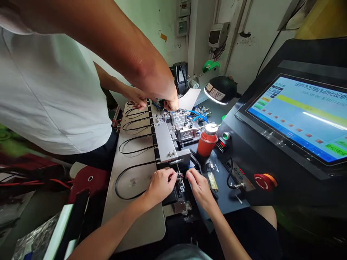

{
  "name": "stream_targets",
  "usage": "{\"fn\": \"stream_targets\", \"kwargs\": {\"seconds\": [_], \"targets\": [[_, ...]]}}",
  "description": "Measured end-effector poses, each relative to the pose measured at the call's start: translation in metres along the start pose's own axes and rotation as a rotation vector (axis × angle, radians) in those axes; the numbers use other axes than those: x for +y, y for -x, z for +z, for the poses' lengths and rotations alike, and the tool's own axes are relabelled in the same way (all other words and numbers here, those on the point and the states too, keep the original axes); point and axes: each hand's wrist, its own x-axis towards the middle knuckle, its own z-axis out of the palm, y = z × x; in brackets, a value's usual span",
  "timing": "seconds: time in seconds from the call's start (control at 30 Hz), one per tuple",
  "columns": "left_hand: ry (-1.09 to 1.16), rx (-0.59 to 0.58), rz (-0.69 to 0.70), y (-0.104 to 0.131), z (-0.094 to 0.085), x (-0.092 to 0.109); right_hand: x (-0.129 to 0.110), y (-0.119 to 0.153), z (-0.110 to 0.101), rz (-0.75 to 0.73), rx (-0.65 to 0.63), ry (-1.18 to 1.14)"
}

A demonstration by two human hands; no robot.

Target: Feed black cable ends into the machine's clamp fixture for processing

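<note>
Has left hand [161, 183] curled at fixture [181, 185], right hand [199, 187] pinched opposite, likely for fingertip control; can't tell grasped items.

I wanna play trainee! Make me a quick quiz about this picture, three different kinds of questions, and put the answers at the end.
1. True or false: the wearer's left hand and right hand are on opposite sides of the small metal mechanism.
2. Pick one: the lid of the red jar is A) green, B) silver, C) black.
3. Fill in: the black lamp is switched ___.

Key: 1. True. 2. B. 3. On.
</note>
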Motion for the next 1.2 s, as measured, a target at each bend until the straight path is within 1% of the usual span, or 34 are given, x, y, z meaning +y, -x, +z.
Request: {"fn": "stream_targets", "kwargs": {"seconds": [0.13, 0.27, 0.33, 0.4, 0.47, 0.53, 0.67, 0.83, 0.93, 1.03, 1.13, 1.2], "targets": [[-0.043, 0.021, 0.015, -0.002, 0.002, -0.001, 0.006, -0.013, 0.014, 0.013, -0.07, -0.058], [-0.094, 0.079, 0.073, 0.0, 0.005, -0.004, 0.01, -0.015, 0.021, 0.005, -0.049, -0.161], [-0.127, 0.146, 0.143, 0.004, 0.007, -0.007, 0.011, -0.014, 0.022, 0.007, -0.028, -0.202], [-0.178, 0.214, 0.256, 0.009, 0.008, -0.01, 0.011, -0.013, 0.023, 0.009, -0.019, -0.213], [-0.258, 0.261, 0.38, 0.012, 0.008, -0.013, 0.012, -0.012, 0.024, 0.011, -0.016, -0.216], [-0.334, 0.298, 0.469, 0.013, 0.008, -0.016, 0.012, -0.011, 0.025, 0.011, -0.01, -0.222], [-0.408, 0.351, 0.551, 0.012, 0.006, -0.014, 0.011, -0.01, 0.026, 0.008, 0.016, -0.222], [-0.559, 0.35, 0.604, 0.011, 0.004, -0.004, 0.014, -0.011, 0.029, 0.003, 0.024, -0.201], [-0.577, 0.278, 0.577, 0.011, 0.001, -0.002, 0.018, -0.011, 0.025, 0.008, 0.038, -0.173], [-0.417, 0.196, 0.444, 0.015, -0.006, -0.007, 0.017, -0.008, 0.016, 0.009, 0.086, -0.106], [-0.317, 0.153, 0.308, 0.018, -0.013, -0.014, 0.011, -0.004, 0.008, -0.11, 0.114, 0.037], [-0.324, 0.124, 0.276, 0.018, -0.015, -0.017, 0.006, -0.002, 0.006, -0.214, 0.088, 0.121]]}}
